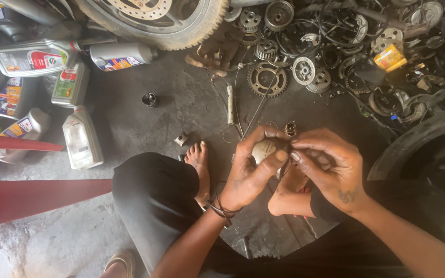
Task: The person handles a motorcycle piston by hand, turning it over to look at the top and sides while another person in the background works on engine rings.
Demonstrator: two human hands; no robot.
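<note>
My left hand [251,167] is wrapped around a small round metal piston-like part [264,150], thumb pressed across its front. My right hand [330,170] meets it from the right, fingertips pinching at the part's edge. Both hands hover above my bare feet [200,163] and crossed legs in black trousers. What the right fingertips grip is too small to tell. A thin cord bracelet circles my left wrist.
Oily concrete floor [181,103] holds a sprocket [267,79], gears, cables, a thin metal tool [230,104] and small metal parts [149,99]. Grey oil bottles [81,138] lie at left beside a red plastic chair [21,195]. A wheel [155,20] stands at top, a tyre [423,149] at right.
</note>
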